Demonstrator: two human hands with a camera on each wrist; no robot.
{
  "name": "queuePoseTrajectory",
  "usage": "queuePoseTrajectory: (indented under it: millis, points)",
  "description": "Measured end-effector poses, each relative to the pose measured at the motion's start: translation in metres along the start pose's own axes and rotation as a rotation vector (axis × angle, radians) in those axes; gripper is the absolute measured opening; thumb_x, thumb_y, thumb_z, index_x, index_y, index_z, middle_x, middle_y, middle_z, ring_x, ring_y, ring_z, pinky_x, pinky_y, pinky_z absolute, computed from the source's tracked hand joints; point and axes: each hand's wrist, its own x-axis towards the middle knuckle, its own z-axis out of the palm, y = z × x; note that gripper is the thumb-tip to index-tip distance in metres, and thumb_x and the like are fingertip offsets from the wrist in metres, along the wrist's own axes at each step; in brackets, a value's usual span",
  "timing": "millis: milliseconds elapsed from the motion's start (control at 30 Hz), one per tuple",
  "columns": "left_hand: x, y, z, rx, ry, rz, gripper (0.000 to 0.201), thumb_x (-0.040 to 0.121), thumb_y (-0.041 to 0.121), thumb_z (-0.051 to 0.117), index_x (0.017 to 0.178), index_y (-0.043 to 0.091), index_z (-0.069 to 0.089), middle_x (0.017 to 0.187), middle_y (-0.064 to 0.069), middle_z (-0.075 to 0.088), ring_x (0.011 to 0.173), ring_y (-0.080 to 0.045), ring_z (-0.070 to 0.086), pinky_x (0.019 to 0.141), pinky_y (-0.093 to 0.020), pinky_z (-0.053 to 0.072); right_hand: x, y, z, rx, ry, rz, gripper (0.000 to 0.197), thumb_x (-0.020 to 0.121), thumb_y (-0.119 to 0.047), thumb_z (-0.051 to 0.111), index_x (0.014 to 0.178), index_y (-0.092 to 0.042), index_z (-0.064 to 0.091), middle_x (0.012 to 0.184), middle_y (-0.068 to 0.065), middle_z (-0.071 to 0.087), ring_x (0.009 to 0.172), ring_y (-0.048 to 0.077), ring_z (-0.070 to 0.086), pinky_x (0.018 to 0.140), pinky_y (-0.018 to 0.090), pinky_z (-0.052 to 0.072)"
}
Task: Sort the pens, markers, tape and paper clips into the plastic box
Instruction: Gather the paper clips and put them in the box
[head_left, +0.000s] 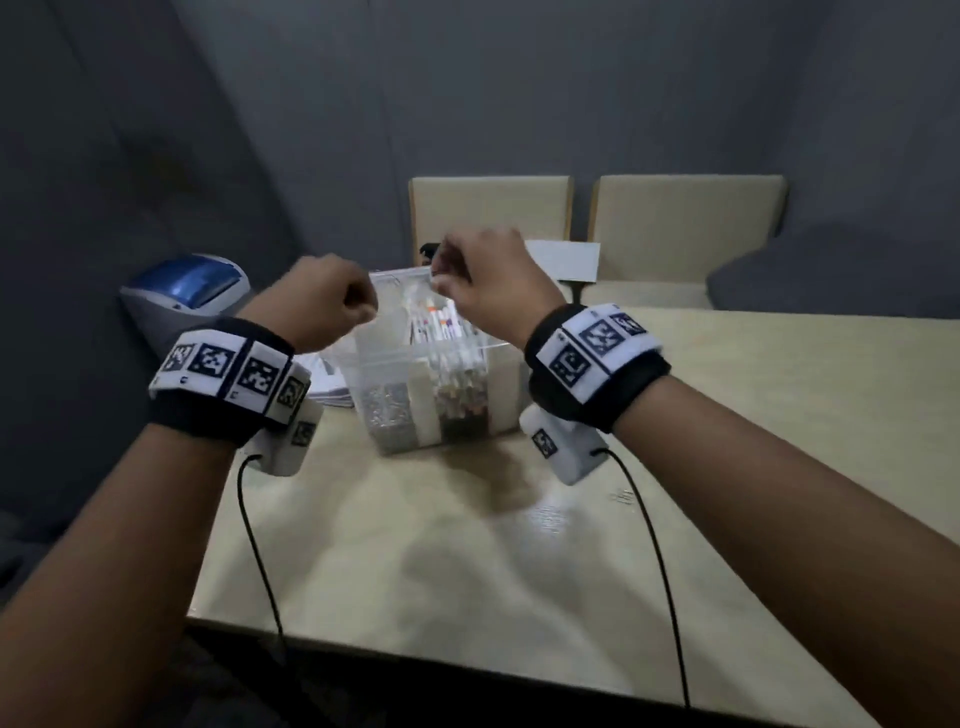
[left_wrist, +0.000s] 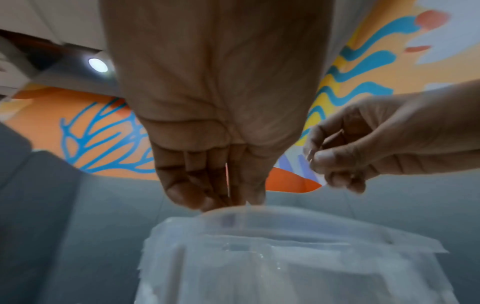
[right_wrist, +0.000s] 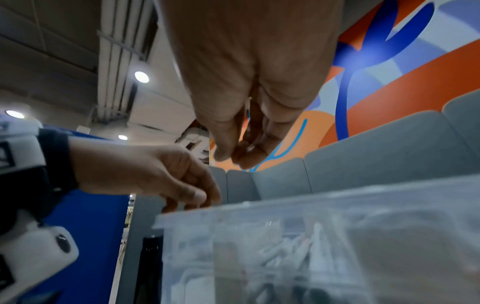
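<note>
A clear plastic box (head_left: 384, 353) stands on the table (head_left: 467, 561). Paper clips (head_left: 387, 410) fill its front left compartment and pens and markers (head_left: 441, 325) lie in the middle one. My left hand (head_left: 337, 304) hovers over the box's left side with curled fingers (left_wrist: 182, 193); I see nothing plainly held in it. My right hand (head_left: 441, 275) is above the far rim. Its thumb and forefinger pinch a small thin thing (left_wrist: 309, 156) that looks like a paper clip. The box (left_wrist: 285, 257) lies just under both hands, and its rim (right_wrist: 337, 197) is blurred.
A few loose paper clips (head_left: 621, 496) lie on the table to the right. White sheets (head_left: 332, 387) sit left of the box, a white card (head_left: 566, 260) behind it. A blue-lidded bin (head_left: 187, 286) stands at the left, two beige chairs (head_left: 685, 218) beyond the table.
</note>
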Motion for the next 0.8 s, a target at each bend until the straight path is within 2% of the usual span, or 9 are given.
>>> queuePoseTrajectory:
  millis: [100,233,267,367,433,533,633,700,800]
  points:
    - [-0.006,-0.020,0.005,-0.060,-0.004,-0.094,0.020,0.088,0.020,0.067,0.107,0.013,0.070,0.100,-0.006,0.070,0.085,-0.017,0.060,0.079,-0.028,0.044,0.016,-0.017,0.028,0.017,-0.120,0.007,0.015,0.085,-0.023,0.072,0.095,-0.013,0.067,0.096,0.002,0.067,0.088,0.016,0.061,0.086,0.034,0.053]
    - [-0.012,-0.023,0.000,-0.142,0.204,-0.111,0.016,0.087,0.017,0.066,0.103,0.015,0.070,0.093,-0.001,0.071,0.085,-0.018,0.064,0.084,-0.032,0.050,0.011,-0.015,0.033,0.089,-0.139,0.058,0.019,0.083,-0.019,0.074,0.098,-0.011,0.067,0.093,0.004,0.069,0.084,0.015,0.065,0.082,0.033,0.056]
    - [-0.014,-0.017,-0.001,-0.157,0.243,-0.083,0.014,0.088,0.017,0.065,0.101,0.015,0.069,0.090,0.001,0.069,0.084,-0.017,0.064,0.082,-0.032,0.050,0.004,-0.010,0.027,0.102,-0.113,0.062,0.016,0.084,-0.016,0.072,0.098,-0.011,0.067,0.092,0.004,0.069,0.083,0.014,0.065,0.080,0.032,0.056]
    - [-0.021,0.017,0.002,-0.229,0.315,0.095,0.008,0.089,0.015,0.064,0.096,0.016,0.068,0.085,0.006,0.062,0.075,-0.012,0.059,0.069,-0.017,0.043,-0.029,0.016,-0.007,0.074,-0.079,0.062,0.008,0.086,-0.014,0.069,0.094,-0.012,0.068,0.086,0.000,0.069,0.075,0.009,0.064,0.072,0.024,0.055]
    - [-0.023,0.049,0.016,-0.302,0.308,0.252,0.007,0.088,0.013,0.064,0.092,0.017,0.067,0.086,0.006,0.063,0.072,-0.012,0.059,0.068,-0.020,0.044,-0.060,0.045,-0.033,0.022,-0.146,0.103,0.004,0.085,-0.017,0.070,0.088,-0.014,0.069,0.079,-0.002,0.069,0.066,0.006,0.066,0.064,0.021,0.052]
    - [-0.022,0.108,0.063,-0.345,0.080,0.457,0.008,0.088,0.015,0.062,0.094,0.017,0.067,0.090,0.003,0.065,0.075,-0.013,0.058,0.072,-0.030,0.050,-0.109,0.101,-0.060,-0.101,-0.351,0.301,0.004,0.083,-0.017,0.072,0.081,-0.015,0.068,0.068,-0.004,0.069,0.055,0.004,0.065,0.053,0.012,0.045]
    - [-0.024,0.164,0.121,-0.195,-0.260,0.590,0.016,0.090,0.025,0.060,0.103,0.020,0.067,0.099,0.002,0.063,0.088,-0.016,0.057,0.080,-0.036,0.050,-0.152,0.155,-0.071,-0.254,-0.507,0.497,0.008,0.082,-0.016,0.069,0.078,-0.023,0.067,0.073,-0.005,0.071,0.063,0.007,0.067,0.063,0.020,0.049]
    - [-0.025,0.190,0.153,-0.085,-0.452,0.617,0.022,0.089,0.027,0.062,0.110,0.020,0.065,0.107,-0.003,0.061,0.098,-0.023,0.058,0.083,-0.036,0.050,-0.175,0.179,-0.072,-0.319,-0.527,0.594,0.011,0.081,-0.016,0.067,0.079,-0.027,0.066,0.080,-0.005,0.069,0.073,0.009,0.065,0.069,0.025,0.050]
    - [-0.023,0.210,0.177,-0.003,-0.530,0.617,0.023,0.086,0.017,0.062,0.108,0.019,0.065,0.110,-0.006,0.059,0.099,-0.028,0.059,0.076,-0.032,0.048,-0.200,0.194,-0.064,-0.323,-0.484,0.633,0.010,0.079,-0.018,0.065,0.076,-0.028,0.067,0.080,-0.008,0.067,0.077,0.010,0.062,0.073,0.028,0.054]
